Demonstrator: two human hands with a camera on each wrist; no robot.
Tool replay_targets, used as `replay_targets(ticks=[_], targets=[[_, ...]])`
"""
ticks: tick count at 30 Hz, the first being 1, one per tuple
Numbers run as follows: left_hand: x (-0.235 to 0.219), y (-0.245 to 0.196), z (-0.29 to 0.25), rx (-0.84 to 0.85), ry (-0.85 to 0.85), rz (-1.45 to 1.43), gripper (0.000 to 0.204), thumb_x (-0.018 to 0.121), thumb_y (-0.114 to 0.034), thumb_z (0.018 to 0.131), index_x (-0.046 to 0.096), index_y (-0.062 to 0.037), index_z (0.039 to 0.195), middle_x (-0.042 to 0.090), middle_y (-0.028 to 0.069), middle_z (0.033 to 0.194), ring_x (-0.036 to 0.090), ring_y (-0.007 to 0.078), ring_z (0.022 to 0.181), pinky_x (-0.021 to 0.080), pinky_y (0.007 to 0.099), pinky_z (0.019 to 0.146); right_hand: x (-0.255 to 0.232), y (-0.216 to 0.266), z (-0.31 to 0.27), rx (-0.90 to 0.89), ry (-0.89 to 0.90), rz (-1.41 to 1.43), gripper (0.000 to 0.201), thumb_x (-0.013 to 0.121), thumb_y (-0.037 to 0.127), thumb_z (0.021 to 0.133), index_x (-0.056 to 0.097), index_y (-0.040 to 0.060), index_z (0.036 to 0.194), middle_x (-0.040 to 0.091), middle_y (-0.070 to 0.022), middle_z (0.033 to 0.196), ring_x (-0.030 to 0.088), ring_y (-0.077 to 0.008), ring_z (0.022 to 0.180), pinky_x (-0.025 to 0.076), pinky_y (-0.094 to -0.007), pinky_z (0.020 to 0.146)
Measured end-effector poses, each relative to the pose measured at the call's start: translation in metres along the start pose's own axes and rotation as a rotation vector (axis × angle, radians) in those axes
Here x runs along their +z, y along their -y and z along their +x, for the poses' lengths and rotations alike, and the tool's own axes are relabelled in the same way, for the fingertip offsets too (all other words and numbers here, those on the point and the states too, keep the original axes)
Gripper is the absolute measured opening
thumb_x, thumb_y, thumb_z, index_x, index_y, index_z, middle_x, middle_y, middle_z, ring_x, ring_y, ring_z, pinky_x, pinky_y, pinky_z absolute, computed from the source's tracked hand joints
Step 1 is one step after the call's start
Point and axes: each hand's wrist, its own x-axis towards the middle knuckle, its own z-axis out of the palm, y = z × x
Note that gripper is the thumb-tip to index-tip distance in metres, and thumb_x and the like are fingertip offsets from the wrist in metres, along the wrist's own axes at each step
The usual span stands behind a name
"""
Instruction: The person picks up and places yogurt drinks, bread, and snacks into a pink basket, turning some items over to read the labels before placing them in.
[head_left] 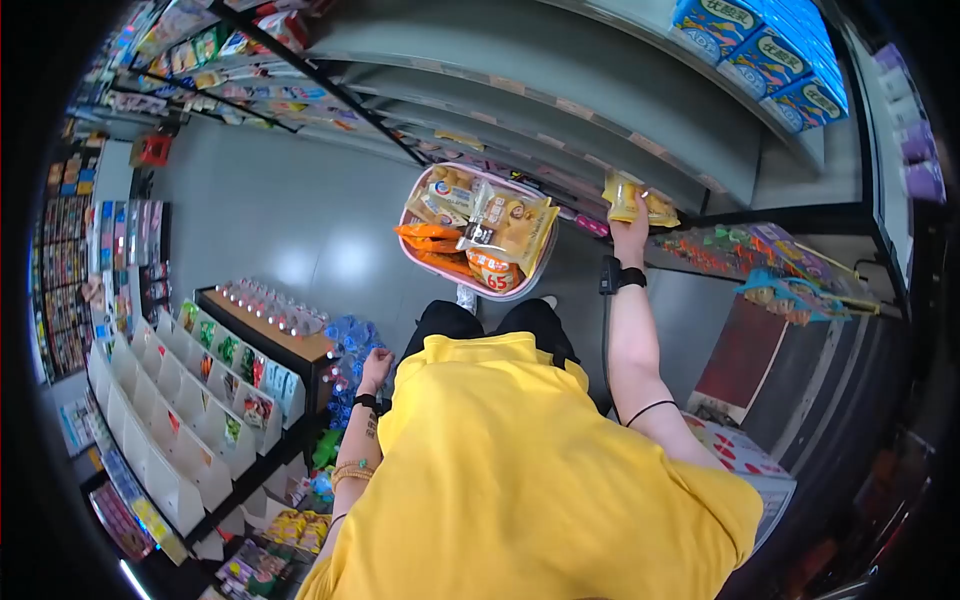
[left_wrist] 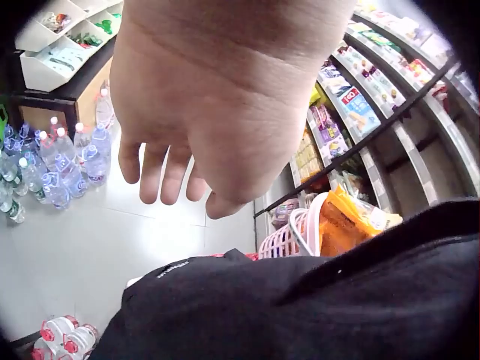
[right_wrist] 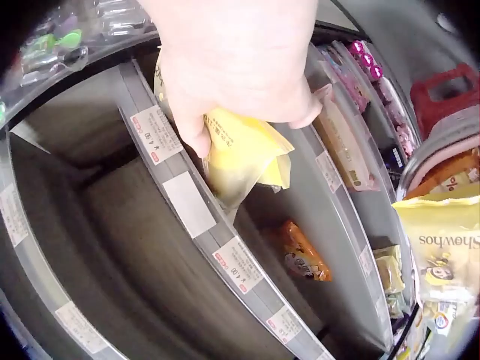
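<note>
My right hand (head_left: 630, 234) grips a yellow snack packet (head_left: 655, 208) by the shelf unit. In the right wrist view, the thumb and fingers of the right hand (right_wrist: 232, 67) hold the crinkled yellow packet (right_wrist: 238, 154) close over a shelf lip with price labels. Beside my left thigh hangs the left hand (head_left: 375, 370), its fingers loose with nothing in them, as the left wrist view of this hand (left_wrist: 217, 112) also shows. A pink basket (left_wrist: 279, 244) in front of my legs holds yellow bread bags (head_left: 503, 225) and orange packets (head_left: 430, 238).
An orange packet (right_wrist: 304, 255) lies on a mostly bare shelf, near a long pale packet (right_wrist: 345, 142). Blue drink cartons (head_left: 765, 55) stand on the upper shelf. Water bottles (left_wrist: 71, 161) stand on the floor to the left, beside white bins (head_left: 180, 420).
</note>
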Motion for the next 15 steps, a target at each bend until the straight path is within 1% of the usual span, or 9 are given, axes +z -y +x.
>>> replay_targets(ticks=[1,3,5,6,8,9,12,14,15], targets=[[-0.004,0.002,0.009,0.03,-0.01,0.008,0.034,0.067,-0.026,0.085,0.061,0.0002,0.107,0.07,0.0111,0.095,0.066,0.019,0.087,0.052,0.0307,0.079,-0.006,-0.001,-0.003,-0.006,-0.002,-0.001,0.033,0.067,0.028,0.088,0.056,0.0135,0.116,0.061,-0.0032,0.106,0.059,-0.0195,0.099,0.046,-0.0357,0.076],[-0.013,-0.001,0.02,0.091,-0.034,0.022,0.034,0.067,-0.026,0.086,0.061,0.0004,0.107,0.07,0.011,0.095,0.066,0.0189,0.086,0.052,0.0308,0.078,-0.01,-0.002,-0.021,-0.021,-0.035,-0.016,0.034,0.067,0.025,0.087,0.054,0.0161,0.117,0.06,-0.0033,0.111,0.057,-0.0219,0.101,0.045,-0.0412,0.076],[-0.018,-0.013,0.02,0.063,-0.002,-0.022,0.033,0.067,-0.025,0.086,0.062,0.0005,0.107,0.07,0.0114,0.096,0.066,0.019,0.086,0.052,0.0312,0.078,0.005,-0.005,-0.055,-0.054,-0.097,-0.051,0.034,0.067,0.024,0.086,0.054,0.0176,0.116,0.059,-0.0033,0.112,0.056,-0.0232,0.101,0.045,-0.0448,0.076],[-0.022,-0.015,0.02,0.048,0.011,-0.044,0.033,0.067,-0.025,0.086,0.062,0.0005,0.107,0.07,0.0115,0.096,0.066,0.0191,0.086,0.052,0.0313,0.078,0.0,-0.009,-0.058,-0.048,-0.105,-0.015,0.034,0.067,0.023,0.086,0.054,0.0192,0.117,0.059,-0.003,0.115,0.056,-0.0262,0.106,0.044,-0.0497,0.079],[-0.02,0.035,0.054,0.083,0.061,-0.066,0.033,0.067,-0.025,0.087,0.062,0.0004,0.107,0.07,0.0117,0.095,0.066,0.019,0.085,0.052,0.0315,0.077,0.0,-0.015,-0.072,-0.05,-0.059,0.002,0.035,0.067,0.024,0.086,0.054,0.0192,0.118,0.059,-0.0028,0.118,0.055,-0.0268,0.109,0.044,-0.0503,0.081],[-0.021,0.05,0.067,0.1,0.085,-0.078,0.032,0.066,-0.025,0.087,0.062,0.0003,0.107,0.07,0.0118,0.095,0.066,0.019,0.084,0.052,0.0317,0.077,0.001,-0.018,-0.078,-0.05,-0.036,0.009,0.035,0.067,0.024,0.086,0.054,0.0192,0.118,0.059,-0.0028,0.119,0.055,-0.0271,0.111,0.044,-0.0506,0.082],[-0.047,0.001,0.035,0.098,0.063,0.097,0.034,0.067,-0.025,0.087,0.062,0.0006,0.108,0.07,0.0118,0.093,0.067,0.0188,0.084,0.052,0.0312,0.077,0.003,-0.024,-0.081,-0.042,-0.009,0.009,0.037,0.066,0.027,0.087,0.054,0.0167,0.12,0.06,-0.0038,0.118,0.058,-0.0263,0.109,0.046,-0.0503,0.081],[-0.057,-0.005,0.041,0.073,0.071,0.122,0.034,0.067,-0.026,0.086,0.062,0.0007,0.108,0.07,0.0115,0.093,0.067,0.0189,0.084,0.052,0.0311,0.077,0.001,-0.027,-0.074,-0.031,0.0,0.028,0.037,0.067,0.025,0.087,0.054,0.0177,0.121,0.06,-0.0038,0.121,0.056,-0.0269,0.113,0.043,-0.0531,0.085],[-0.06,0.013,0.059,0.058,0.08,0.1,0.034,0.068,-0.026,0.086,0.062,0.0008,0.108,0.07,0.0113,0.093,0.067,0.019,0.085,0.052,0.031,0.078,0.0,-0.028,-0.073,-0.024,0.005,0.038,0.038,0.067,0.024,0.087,0.054,0.0182,0.121,0.059,-0.0039,0.122,0.055,-0.0272,0.115,0.042,-0.0546,0.087]])
